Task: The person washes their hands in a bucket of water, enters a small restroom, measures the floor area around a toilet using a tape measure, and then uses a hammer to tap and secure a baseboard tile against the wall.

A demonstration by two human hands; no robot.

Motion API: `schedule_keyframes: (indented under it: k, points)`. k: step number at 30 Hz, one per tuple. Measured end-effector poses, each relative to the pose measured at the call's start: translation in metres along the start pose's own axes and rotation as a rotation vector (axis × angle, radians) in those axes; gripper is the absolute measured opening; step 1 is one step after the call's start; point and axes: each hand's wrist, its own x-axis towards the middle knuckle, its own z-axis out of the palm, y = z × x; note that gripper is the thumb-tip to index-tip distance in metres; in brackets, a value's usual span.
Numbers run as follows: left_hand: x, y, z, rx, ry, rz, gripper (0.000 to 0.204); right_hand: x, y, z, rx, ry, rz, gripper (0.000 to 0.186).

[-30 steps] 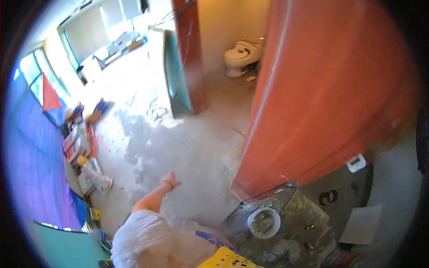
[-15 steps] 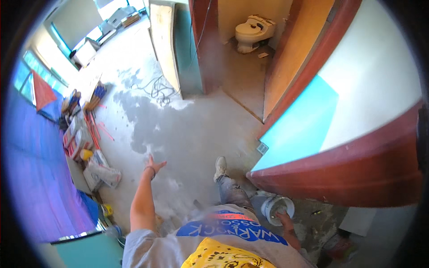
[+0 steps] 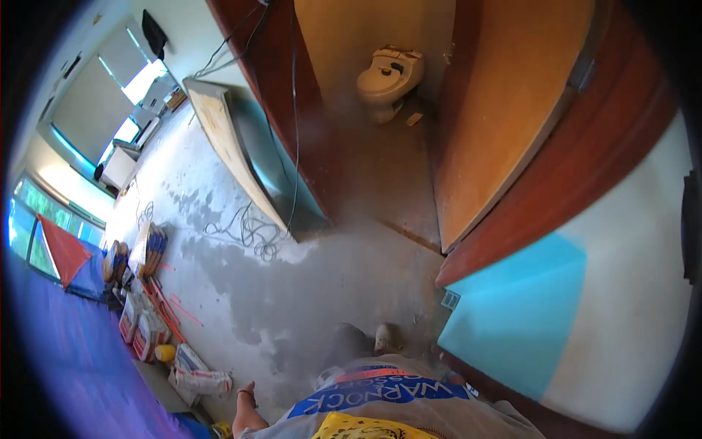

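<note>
My left hand (image 3: 247, 394) hangs low at my left side, above the concrete floor (image 3: 322, 293). It looks small and foreshortened, with a dark band at the wrist. Its fingers show in part, loosely extended, and nothing is seen in them. Nearest to it lies a white bag (image 3: 203, 381) on the floor. My right hand is out of sight behind my shirt at the lower edge. One light, dusty shoe (image 3: 388, 339) shows below me.
Ahead, a doorway leads to a toilet (image 3: 387, 80), with an orange-brown door (image 3: 512, 110) at its right. Cables (image 3: 256, 233) lie by a leaning panel (image 3: 227, 146). Sacks (image 3: 150, 333) and orange rods (image 3: 162, 311) line the left. A blue-and-white wall (image 3: 519, 314) stands at right.
My view has shifted forward toward the doorway. My left hand has dropped from its raised reach toward my side. My right hand and the white bucket it held have left the picture.
</note>
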Motion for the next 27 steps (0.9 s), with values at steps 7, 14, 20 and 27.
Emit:
schedule_keyframes:
  k: [7, 14, 20, 27]
  points:
    - [0.078, 0.298, -0.097, 0.724, 0.131, 0.746, 0.037, 0.222, -0.076, -0.188, 0.448, 0.379, 0.378, 0.026]
    - [-0.042, 0.749, -0.064, 0.817, 0.282, 1.471, 0.058, 0.316, -0.173, -0.417, 0.934, 0.651, 0.054, 0.044]
    - [-0.148, 0.914, 0.023, 0.613, 0.111, 2.018, 0.036, 0.459, -0.131, -0.476, 1.189, 0.647, 0.057, 0.037]
    - [-0.110, 1.035, -0.063, 0.617, -0.253, 2.396, 0.052, 0.479, -0.119, -0.536, 1.571, 0.482, 0.376, 0.030]
